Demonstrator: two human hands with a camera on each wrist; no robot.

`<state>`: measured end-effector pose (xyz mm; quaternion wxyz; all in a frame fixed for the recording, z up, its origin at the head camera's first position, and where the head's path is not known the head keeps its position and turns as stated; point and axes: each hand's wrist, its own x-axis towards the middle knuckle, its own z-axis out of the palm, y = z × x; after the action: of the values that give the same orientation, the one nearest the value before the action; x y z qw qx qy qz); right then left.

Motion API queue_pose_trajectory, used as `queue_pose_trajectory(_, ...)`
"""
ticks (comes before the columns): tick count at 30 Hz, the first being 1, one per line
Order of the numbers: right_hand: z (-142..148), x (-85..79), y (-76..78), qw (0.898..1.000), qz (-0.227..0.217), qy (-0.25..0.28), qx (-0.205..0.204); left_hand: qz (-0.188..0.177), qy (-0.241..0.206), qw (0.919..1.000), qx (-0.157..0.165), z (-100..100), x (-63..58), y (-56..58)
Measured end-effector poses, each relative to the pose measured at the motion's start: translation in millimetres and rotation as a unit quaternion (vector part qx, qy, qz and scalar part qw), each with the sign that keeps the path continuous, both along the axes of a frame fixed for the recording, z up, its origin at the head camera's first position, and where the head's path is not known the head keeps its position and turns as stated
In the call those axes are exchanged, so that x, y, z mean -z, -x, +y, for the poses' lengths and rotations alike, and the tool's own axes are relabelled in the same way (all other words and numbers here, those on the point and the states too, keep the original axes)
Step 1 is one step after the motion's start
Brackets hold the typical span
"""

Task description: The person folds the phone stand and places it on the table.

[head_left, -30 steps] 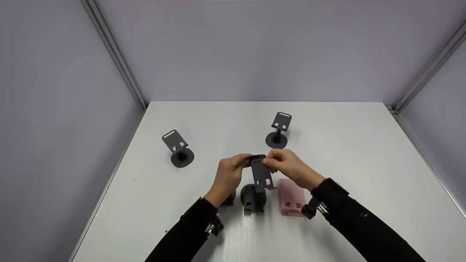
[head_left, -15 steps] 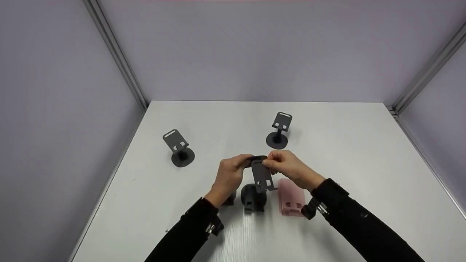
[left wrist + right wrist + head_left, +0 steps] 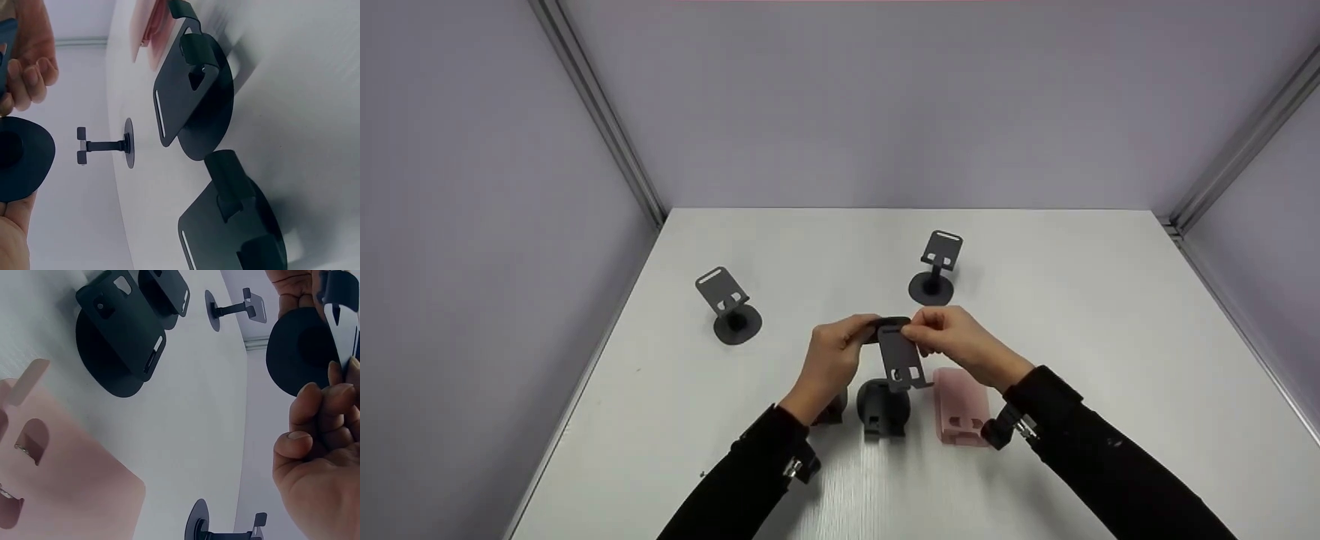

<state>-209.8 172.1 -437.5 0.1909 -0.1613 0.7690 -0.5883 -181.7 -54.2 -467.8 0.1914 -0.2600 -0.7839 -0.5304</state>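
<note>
Above the table, both hands hold a dark grey folding phone stand (image 3: 898,356). My left hand (image 3: 831,358) grips its round base (image 3: 28,154) from the left. At the top edge of the slotted plate, my right hand (image 3: 960,341) pinches with thumb and fingers. Just below lies a folded dark phone stand (image 3: 883,409). Another folded dark stand (image 3: 225,225) is partly hidden behind my left wrist in the head view. To the right, under my right forearm, is a folded pink phone stand (image 3: 962,405).
Two unfolded dark phone stands stand upright farther back on the white table (image 3: 1072,300), one at the left (image 3: 727,304) and one at the back (image 3: 936,266). Pale panels (image 3: 855,105) with metal corner posts enclose the table behind and at the sides.
</note>
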Motion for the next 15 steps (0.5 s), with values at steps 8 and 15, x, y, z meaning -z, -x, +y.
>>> queue_pose_trajectory(8, -1.8, -3.5, -1.5, 1.0, -0.011, 0.025, 0.003, 0.004, -0.002, 0.9999, -0.013, -3.3, -1.7, 4.1)
queue_pose_trajectory(15, -1.9, -0.5, -5.4, 0.999, -0.02, 0.031, -0.013, -0.018, -0.025, 0.9993, -0.023, -9.6, 1.1, 9.2)
